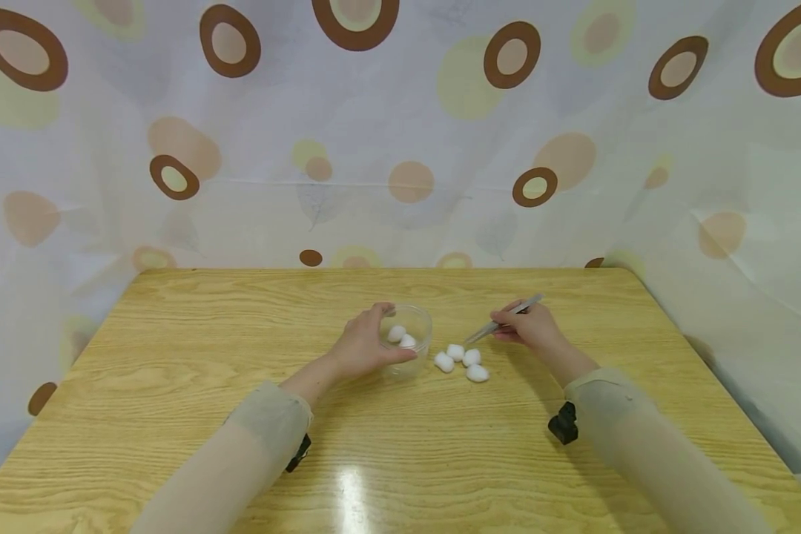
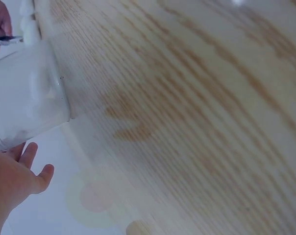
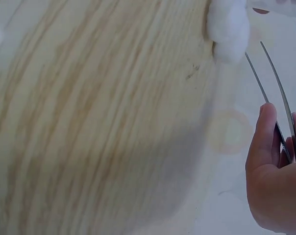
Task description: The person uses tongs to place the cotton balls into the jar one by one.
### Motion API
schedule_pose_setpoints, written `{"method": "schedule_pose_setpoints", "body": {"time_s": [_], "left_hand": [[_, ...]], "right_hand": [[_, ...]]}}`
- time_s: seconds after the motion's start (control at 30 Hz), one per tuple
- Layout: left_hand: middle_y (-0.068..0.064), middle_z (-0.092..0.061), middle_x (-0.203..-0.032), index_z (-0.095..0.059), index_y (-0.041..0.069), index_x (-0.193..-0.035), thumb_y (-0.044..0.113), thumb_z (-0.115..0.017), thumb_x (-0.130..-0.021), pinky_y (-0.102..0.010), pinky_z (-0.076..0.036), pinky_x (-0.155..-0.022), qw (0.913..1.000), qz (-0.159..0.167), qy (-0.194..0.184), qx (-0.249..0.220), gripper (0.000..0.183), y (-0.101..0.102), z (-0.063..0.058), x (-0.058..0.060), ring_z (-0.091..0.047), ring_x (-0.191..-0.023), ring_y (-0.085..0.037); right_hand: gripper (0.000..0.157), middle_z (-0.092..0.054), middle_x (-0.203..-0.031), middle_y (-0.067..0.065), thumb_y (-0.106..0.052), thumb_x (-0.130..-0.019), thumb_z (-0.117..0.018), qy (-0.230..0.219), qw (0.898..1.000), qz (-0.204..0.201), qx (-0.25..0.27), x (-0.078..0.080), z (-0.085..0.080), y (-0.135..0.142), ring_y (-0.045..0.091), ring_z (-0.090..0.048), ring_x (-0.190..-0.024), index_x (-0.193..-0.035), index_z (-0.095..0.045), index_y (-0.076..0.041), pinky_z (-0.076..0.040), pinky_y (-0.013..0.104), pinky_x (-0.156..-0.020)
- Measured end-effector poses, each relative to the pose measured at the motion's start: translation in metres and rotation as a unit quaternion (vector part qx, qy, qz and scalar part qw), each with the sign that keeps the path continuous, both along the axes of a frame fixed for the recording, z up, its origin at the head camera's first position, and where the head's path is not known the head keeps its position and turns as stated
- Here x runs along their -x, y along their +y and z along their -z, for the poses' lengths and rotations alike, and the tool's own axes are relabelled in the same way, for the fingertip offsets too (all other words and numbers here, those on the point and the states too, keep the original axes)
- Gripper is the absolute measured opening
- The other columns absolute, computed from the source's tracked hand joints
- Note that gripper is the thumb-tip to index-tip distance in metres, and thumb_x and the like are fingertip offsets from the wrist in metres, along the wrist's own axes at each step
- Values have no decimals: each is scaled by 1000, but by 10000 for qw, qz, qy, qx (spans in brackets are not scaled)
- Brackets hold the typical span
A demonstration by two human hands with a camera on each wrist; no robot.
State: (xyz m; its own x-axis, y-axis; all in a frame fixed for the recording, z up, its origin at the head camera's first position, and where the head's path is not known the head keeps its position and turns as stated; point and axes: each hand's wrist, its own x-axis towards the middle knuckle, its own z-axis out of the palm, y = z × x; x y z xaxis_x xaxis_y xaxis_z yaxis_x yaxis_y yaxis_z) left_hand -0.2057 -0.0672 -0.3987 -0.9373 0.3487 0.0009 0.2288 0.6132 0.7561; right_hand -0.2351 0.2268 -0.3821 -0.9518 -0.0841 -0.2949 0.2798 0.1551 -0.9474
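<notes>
My left hand (image 1: 363, 343) holds a clear plastic tub (image 1: 424, 320) at the middle of the table, thumb on the near side and fingers round the far side. White cotton balls (image 1: 397, 334) lie inside it. Several more cotton balls (image 1: 478, 373) sit in a cluster just right of the tub. In my right hand (image 1: 532, 326) a pair of metal tweezers (image 1: 486, 331) is pinched, tips pointing down-left close above the cluster. The right wrist view shows the tweezers' arms (image 3: 280, 87) apart, with nothing between the tips, beside the cotton balls (image 3: 229, 22).
The wood-grain table (image 1: 173, 415) spreads out on both sides of the hands. A patterned cloth (image 1: 374, 133) hangs behind its back edge and along the sides. Dark wrist devices (image 1: 564, 424) sit under both sleeves.
</notes>
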Motion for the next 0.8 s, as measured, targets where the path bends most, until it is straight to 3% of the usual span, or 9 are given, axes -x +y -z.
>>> {"method": "schedule_pose_setpoints", "body": {"time_s": [0.17,0.43,0.8], "left_hand": [[-6,-43,-143,-31,8,-143,45,-75,-75,-53,-21,-111,10000,-28,24,46,89,1,0,0,-34,-134,-33],[-5,-44,-143,-31,9,-143,46,-75,-74,-52,-24,-110,10000,-70,-1,60,90,1,0,-1,-33,-135,-33],[-5,-43,-144,-31,9,-143,47,-75,-74,-53,-26,-109,10000,-62,28,62,89,1,3,1,-34,-134,-34]], "right_hand": [[12,-66,-71,-5,-12,-92,-58,71,9990,-51,-444,-1,3,-3,4,-65,-66,-96,-53,-1,-55,21,-69],[15,-64,-69,-5,-13,-91,-60,-14,9976,14,-692,-1,7,-9,5,-65,-64,-97,-53,0,-56,25,-71],[11,-64,-70,-2,-8,-91,-59,-50,9995,-27,-321,-2,11,-18,7,-66,-64,-93,-49,-2,-56,23,-66]]}}
